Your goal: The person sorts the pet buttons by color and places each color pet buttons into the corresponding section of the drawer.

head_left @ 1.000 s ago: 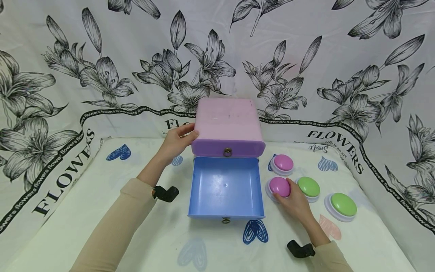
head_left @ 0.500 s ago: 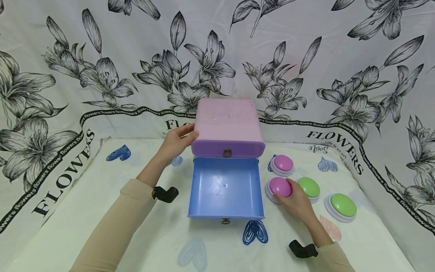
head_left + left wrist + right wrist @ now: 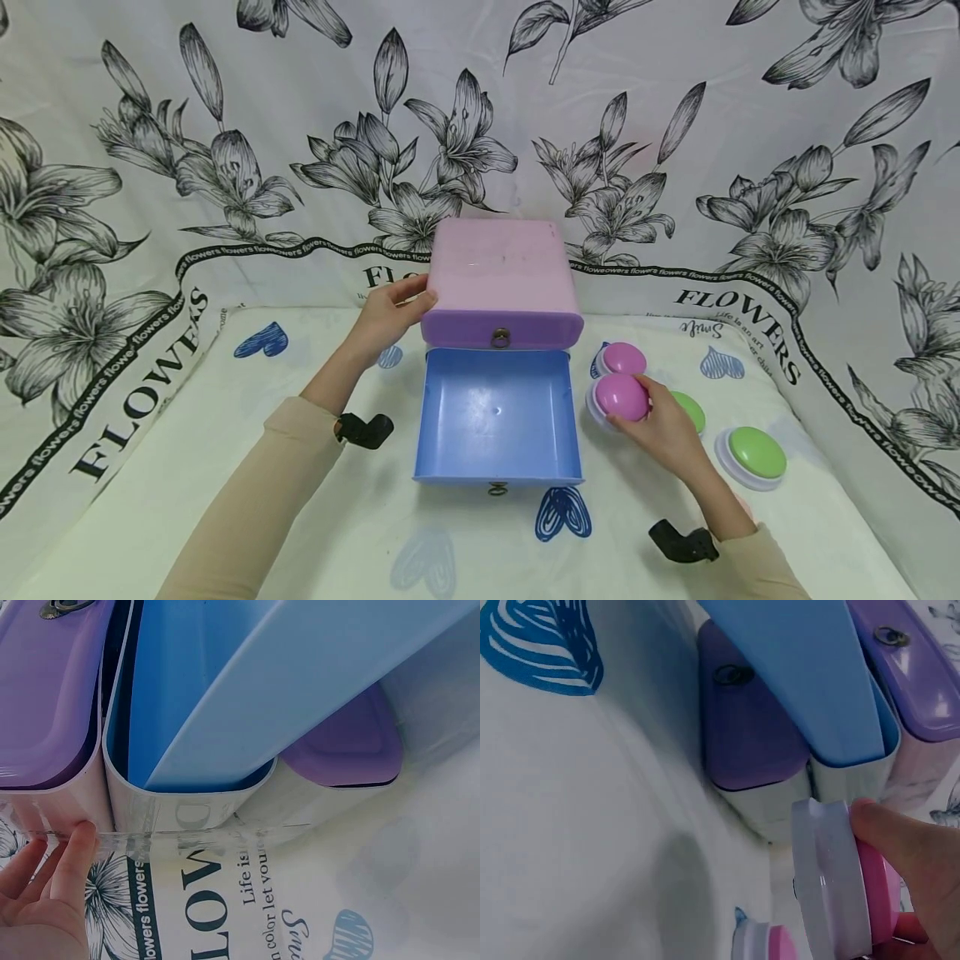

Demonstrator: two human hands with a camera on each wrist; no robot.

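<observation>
Right hand (image 3: 665,429) pinches pink-topped button (image 3: 621,397), round, no long axis, held clear of worktop (image 3: 337,517), just beyond right edge of blue drawer (image 3: 497,425). Left hand (image 3: 388,318), fingers fairly straight, touches left side of pink cabinet (image 3: 504,267).

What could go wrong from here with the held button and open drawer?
1. The pink button could slip: the right hand appears to grip it from one side.
2. It might clip the wall of the blue drawer, just left of it in the head view.
3. Pressing on that pulled-out drawer might tip the cabinet; the left hand only touches its side.
</observation>
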